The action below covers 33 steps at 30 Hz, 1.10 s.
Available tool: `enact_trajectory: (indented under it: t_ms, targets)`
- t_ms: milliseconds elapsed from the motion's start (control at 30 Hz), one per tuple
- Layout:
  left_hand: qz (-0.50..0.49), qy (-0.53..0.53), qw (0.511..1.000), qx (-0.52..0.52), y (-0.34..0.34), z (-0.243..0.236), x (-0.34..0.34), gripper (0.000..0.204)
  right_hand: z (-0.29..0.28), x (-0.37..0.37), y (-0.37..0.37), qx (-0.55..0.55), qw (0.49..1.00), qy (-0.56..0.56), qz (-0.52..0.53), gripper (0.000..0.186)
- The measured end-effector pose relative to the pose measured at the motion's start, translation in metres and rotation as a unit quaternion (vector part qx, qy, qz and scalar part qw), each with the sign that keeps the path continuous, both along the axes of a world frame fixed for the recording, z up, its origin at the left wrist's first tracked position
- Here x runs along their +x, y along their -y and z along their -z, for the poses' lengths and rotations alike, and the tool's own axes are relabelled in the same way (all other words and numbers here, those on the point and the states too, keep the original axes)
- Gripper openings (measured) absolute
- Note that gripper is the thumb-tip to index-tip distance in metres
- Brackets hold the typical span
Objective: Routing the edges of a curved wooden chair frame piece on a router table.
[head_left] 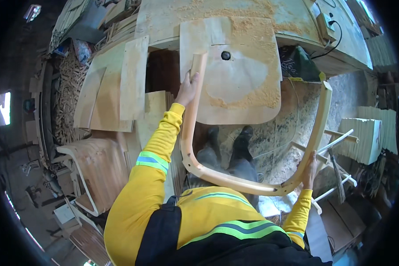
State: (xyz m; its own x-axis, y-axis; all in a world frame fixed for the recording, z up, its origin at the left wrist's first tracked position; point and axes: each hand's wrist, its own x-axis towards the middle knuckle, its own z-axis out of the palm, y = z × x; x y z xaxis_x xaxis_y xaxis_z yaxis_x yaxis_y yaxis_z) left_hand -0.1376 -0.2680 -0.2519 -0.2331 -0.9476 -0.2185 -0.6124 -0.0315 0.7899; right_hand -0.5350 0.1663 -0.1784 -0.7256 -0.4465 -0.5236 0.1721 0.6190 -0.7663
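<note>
U-shaped piece: a smooth, pale U-shaped wooden frame [221,178], its thick bar rounded along the bends, held above the person's lap and legs; its two arms point away from the body, and small dark holes mark both corners.
Left hand: the bare left hand [188,90] grasps the frame's left arm below its cut end, fingers wrapped over the wood.
Right hand: the bare right hand [310,170] grips the right arm just above the bend, partly hidden behind the bar.
Sleeves: wrinkled yellow cloth sleeves [155,142] with shiny bands.
Work surface: a flat, pale wooden board with rounded corners [248,73], overlapped in view by the tip of the left arm; a small, round black fitting [226,55] sits in it.
Dust: powdery orange-tan sawdust [259,95] coats the board's right side and near edge.
Left side: flat, thin wooden sheets [134,80] overlap beside a heap of splintery wood offcuts [68,88]; nearer stands a curved brown plywood shell [104,166], smooth-faced.
Right side: slim, pale crossed rods [339,141] lie near a ridged, whitish stack of thin sheets [359,139].
</note>
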Motion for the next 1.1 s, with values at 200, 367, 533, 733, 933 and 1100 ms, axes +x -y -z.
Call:
enact_trajectory:
  t_ms: [200, 367, 533, 733, 933, 1100]
  targets:
    - [-0.02, 0.08, 0.997, 0.001, -0.015, 0.021, -0.023, 0.078, 0.05, -0.031, 0.005, 0.041, 0.998, 0.046, 0.023, 0.063]
    - [0.006, 0.205, 0.978, -0.038, -0.025, 0.009, -0.034, 0.066, 0.078, -0.042, -0.012, 0.058, 0.997, 0.04, -0.009, 0.062]
    - [0.067, 0.097, 0.986, -0.121, -0.018, 0.034, -0.024, 0.053, 0.076, -0.025, 0.0, 0.026, 0.997, 0.043, 0.056, 0.057]
    - [0.116, 0.036, 0.975, -0.184, -0.012, 0.055, -0.017, 0.06, 0.087, -0.033, -0.023, 0.056, 0.992, 0.085, 0.068, 0.057]
    - [0.09, 0.004, 0.988, -0.128, -0.009, 0.06, -0.02, 0.06, 0.1, -0.036, -0.04, 0.041, 0.989, 0.106, 0.093, 0.058]
    - [0.103, 0.013, 0.979, -0.176, -0.002, 0.067, -0.025, 0.059, 0.119, -0.037, -0.052, 0.007, 0.993, 0.025, 0.116, 0.058]
